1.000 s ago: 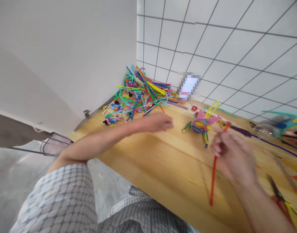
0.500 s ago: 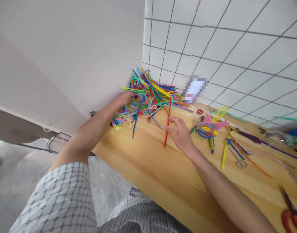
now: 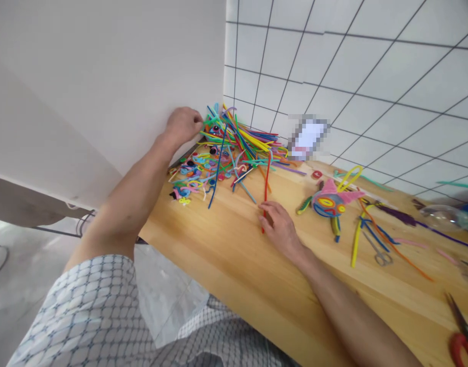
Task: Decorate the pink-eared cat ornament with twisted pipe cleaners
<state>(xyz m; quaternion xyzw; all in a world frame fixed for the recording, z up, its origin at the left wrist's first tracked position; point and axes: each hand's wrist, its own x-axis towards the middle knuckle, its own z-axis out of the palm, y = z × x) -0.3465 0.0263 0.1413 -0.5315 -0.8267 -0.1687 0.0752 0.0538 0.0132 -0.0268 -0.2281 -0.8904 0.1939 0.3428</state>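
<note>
"Red pipe cleaner (image 3: 266, 188): where is it lying, and what is gripping it?"

"It is lying on the wooden table (image 3: 226, 255), its far end reaching into the pile of pipe cleaners (image 3: 234, 145). The right hand (image 3: 279, 227) is resting flat on its near end, fingers loosely extended, touching rather than clasping."

"And the left hand (image 3: 184, 125)?"

"It is hovering at the pile's top edge beside the wall (image 3: 122, 76), fingers bunched narrow. What is sitting between them cannot be told."

"What is threatening to go wrong?"

"Tangling, in my judgement. The pile's strands are crossing one another, so pulling one could be dragging its neighbours along. The blue pipe cleaner (image 3: 217, 173) and the small curled pieces (image 3: 188, 183) are lying near the table edge and could be going over. The red pipe cleaner, being only pressed, could be sliding free. The pipe-cleaner figure (image 3: 329, 201) is standing near the right hand, so a sideways sweep could be knocking it."
</note>
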